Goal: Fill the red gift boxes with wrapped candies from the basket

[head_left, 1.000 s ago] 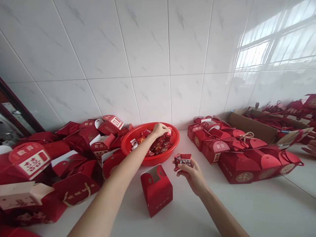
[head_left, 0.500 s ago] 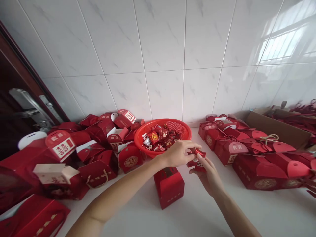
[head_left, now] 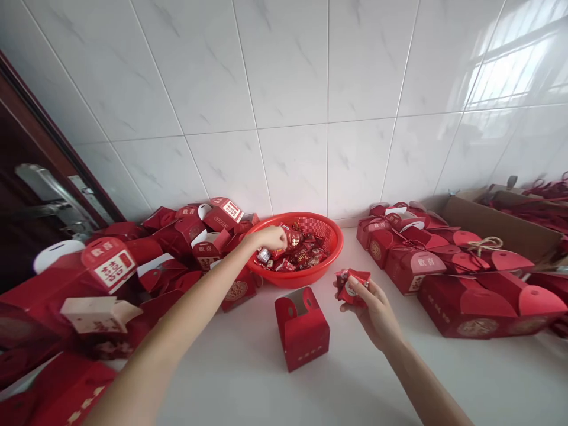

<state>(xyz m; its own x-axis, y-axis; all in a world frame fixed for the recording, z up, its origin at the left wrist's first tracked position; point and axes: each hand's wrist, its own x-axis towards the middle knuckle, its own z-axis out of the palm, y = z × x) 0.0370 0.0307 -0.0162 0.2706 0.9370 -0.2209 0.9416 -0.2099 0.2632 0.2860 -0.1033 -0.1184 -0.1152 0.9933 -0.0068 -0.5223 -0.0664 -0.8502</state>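
My left hand (head_left: 271,238) reaches over the left side of a red plastic basket (head_left: 331,260) of wrapped candies (head_left: 304,255). Its fingers are curled down among the candies, and what they grip, if anything, is hidden. My right hand (head_left: 375,307) holds several red-wrapped candies (head_left: 350,284) between thumb and fingers, a little above the table. Between my arms stands a small red gift box (head_left: 306,340) with its top open and its rounded flaps upright.
Red gift boxes (head_left: 184,234) crowd the left side, some with flaps raised. More red boxes (head_left: 473,307) stand in rows at the right, before a brown cardboard carton (head_left: 501,225). A tiled wall (head_left: 293,171) rises behind the white table (head_left: 248,378).
My left hand has left my right hand and moved leftward into the basket. My right hand has stayed nearly in place, still holding candies. The small box's open top now shows.
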